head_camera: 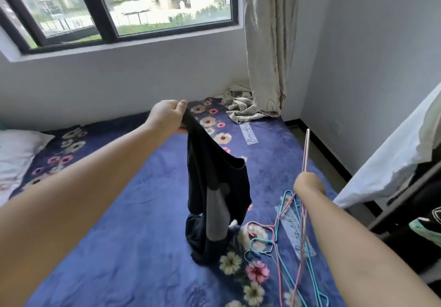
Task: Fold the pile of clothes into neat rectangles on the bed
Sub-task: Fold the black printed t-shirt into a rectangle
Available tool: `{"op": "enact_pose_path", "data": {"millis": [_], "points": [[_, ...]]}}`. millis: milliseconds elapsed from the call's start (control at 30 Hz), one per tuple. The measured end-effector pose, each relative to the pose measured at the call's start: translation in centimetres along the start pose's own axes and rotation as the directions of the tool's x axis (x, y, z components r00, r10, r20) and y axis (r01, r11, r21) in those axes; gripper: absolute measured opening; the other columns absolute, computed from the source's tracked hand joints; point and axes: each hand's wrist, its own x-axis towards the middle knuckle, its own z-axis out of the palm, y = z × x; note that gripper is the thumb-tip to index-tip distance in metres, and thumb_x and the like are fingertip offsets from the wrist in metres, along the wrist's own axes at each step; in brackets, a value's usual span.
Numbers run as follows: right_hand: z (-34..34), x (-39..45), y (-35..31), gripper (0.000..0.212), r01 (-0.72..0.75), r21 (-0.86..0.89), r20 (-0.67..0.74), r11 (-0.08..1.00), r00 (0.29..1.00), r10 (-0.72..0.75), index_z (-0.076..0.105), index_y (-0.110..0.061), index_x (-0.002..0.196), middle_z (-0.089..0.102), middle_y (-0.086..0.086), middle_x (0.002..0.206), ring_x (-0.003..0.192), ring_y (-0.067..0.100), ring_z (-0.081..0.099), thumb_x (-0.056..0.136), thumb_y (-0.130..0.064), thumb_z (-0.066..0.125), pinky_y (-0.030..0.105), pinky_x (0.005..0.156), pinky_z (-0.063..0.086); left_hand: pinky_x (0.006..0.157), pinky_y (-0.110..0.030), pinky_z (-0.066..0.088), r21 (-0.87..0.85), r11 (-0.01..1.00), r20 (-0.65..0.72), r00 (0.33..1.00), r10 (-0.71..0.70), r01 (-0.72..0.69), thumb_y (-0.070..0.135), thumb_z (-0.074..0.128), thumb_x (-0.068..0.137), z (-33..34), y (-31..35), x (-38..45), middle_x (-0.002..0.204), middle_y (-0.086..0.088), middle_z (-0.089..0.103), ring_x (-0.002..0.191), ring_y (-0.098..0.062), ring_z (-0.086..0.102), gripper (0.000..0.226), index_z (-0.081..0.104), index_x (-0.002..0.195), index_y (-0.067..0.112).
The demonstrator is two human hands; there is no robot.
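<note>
Head view, looking down over the bed (133, 247) and its blue floral cover. Left hand (167, 117) up high and reaching forward, fingers and thumb pinched on the top edge of a dark garment (214, 187). Hangs in a long crumpled drape, grey panel showing lower down, bottom end bunched on the cover near mid-bed. Right hand (307, 184) lower and off to the right, closed round a pink hanger (305, 154), one thin arm of it sticking up past the knuckles. More hangers (274, 240), pink and blue, tangled on the cover just beside the garment's heap.

Best play, by the look of it: get rid of that hanger first, down with the others and clear of the folding space, so both hands come free. Then a second pinch on the same top edge, well apart from the first, a shake to drop the twists out, and flat onto open cover, away from the wires. Otherwise a likely snag on a hook.

Pose check: left arm nearly straight, wrist level, back of the hand toward the camera. Right forearm angled in from the lower right, fist turned away, fingers themselves out of sight behind the hand.
</note>
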Motion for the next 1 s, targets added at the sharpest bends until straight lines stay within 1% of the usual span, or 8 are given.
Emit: {"op": "enact_pose_path", "data": {"millis": [167,233,333,433,600,800,900,1000], "points": [[2.8,-1.0,-2.1,0.041,0.284,-0.074,0.166,0.956,0.949,-0.268,0.043,0.002,0.132,0.046,0.017,0.138,0.126,0.031,0.045,0.094,-0.012,0.044,0.031,0.097,0.039,0.063,-0.019,0.054,0.001,0.999,0.025,0.999,0.034,-0.035,0.018,0.036,0.101,-1.7,-2.5,-1.0,0.092,-0.023,0.059,0.070,-0.021,0.062,0.034,0.048,0.070,0.009],[3.6,-2.4,-4.5,0.055,0.542,0.130,0.244,0.830,0.794,-0.556,0.033,-0.004,0.140,0.035,0.015,0.145,0.130,0.028,0.039,0.090,-0.017,0.052,0.029,0.101,0.033,0.065,-0.019,0.055,-0.012,0.999,0.000,0.999,0.046,-0.046,0.017,0.035,0.102,-2.9,-3.1,-1.2,0.090,-0.022,0.060,0.069,-0.019,0.064,0.034,0.048,0.071,0.009],[4.7,-5.9,-7.4,0.064,0.790,0.380,0.213,0.481,0.432,-0.877,0.039,-0.028,0.134,0.015,0.006,0.152,0.139,0.022,0.020,0.077,-0.034,0.067,0.036,0.112,0.025,0.058,-0.014,0.054,-0.071,0.997,-0.029,0.999,0.041,-0.043,0.016,0.034,0.102,-4.5,-3.3,-1.7,0.077,-0.012,0.060,0.054,-0.004,0.064,0.035,0.050,0.072,0.009],[6.1,-8.5,-10.2,0.052,0.963,0.039,0.278,0.265,0.245,-0.929,0.052,-0.016,0.127,0.016,0.002,0.152,0.141,0.021,0.012,0.082,-0.038,0.064,0.036,0.110,0.027,0.057,-0.013,0.053,-0.106,0.991,-0.048,0.996,0.071,-0.076,0.015,0.032,0.102,-6.6,-2.9,-2.3,0.075,-0.009,0.060,0.053,-0.001,0.064,0.035,0.050,0.073,0.009],[2.9,-8.5,-13.3,0.034,0.900,-0.152,0.226,0.408,0.433,-0.873,0.061,0.001,0.099,0.058,0.014,0.103,0.101,0.030,0.056,0.091,-0.029,0.050,0.029,0.068,0.039,0.056,-0.012,0.052,-0.188,0.976,-0.123,0.989,0.085,-0.107,0.015,0.031,0.102,-10.9,-1.6,-3.2,0.050,0.008,0.062,0.049,-0.001,0.062,0.036,0.049,0.071,0.009],[-5.7,-10.5,-15.1,0.036,0.894,-0.355,0.092,0.274,0.325,-0.941,0.065,0.002,0.085,0.060,0.014,0.084,0.088,0.027,0.057,0.090,-0.032,0.054,0.026,0.063,0.032,0.051,-0.026,0.029,0.065,0.988,-0.399,0.903,0.157,-0.143,0.019,0.034,0.102,-15.9,-3.7,-3.6,0.055,-0.004,0.029,0.041,-0.006,0.033,0.043,0.031,0.059,0.015],[-9.2,-12.4,-16.0,0.028,0.906,0.237,-0.053,0.350,0.372,-0.927,0.051,-0.004,0.059,0.043,0.003,0.056,0.052,0.010,0.042,0.084,-0.012,0.064,0.021,0.048,0.027,0.045,-0.023,0.023,0.065,0.989,-0.466,0.872,0.148,-0.133,0.022,0.031,0.102,-17.4,-4.0,-4.0,0.058,-0.002,0.021,0.048,-0.014,0.023,0.043,0.023,0.061,0.016],[-11.7,-14.5,-16.5,0.031,0.730,0.652,-0.197,0.204,0.423,-0.885,0.044,-0.012,0.061,0.040,-0.009,0.050,0.047,0.002,0.037,0.086,-0.002,0.061,0.018,0.049,0.030,0.046,-0.017,0.024,0.095,0.983,-0.433,0.883,0.183,-0.157,0.025,0.030,0.103,-18.7,-3.4,-4.0,0.058,-0.001,0.022,0.052,-0.014,0.022,0.042,0.025,0.062,0.015]]}}
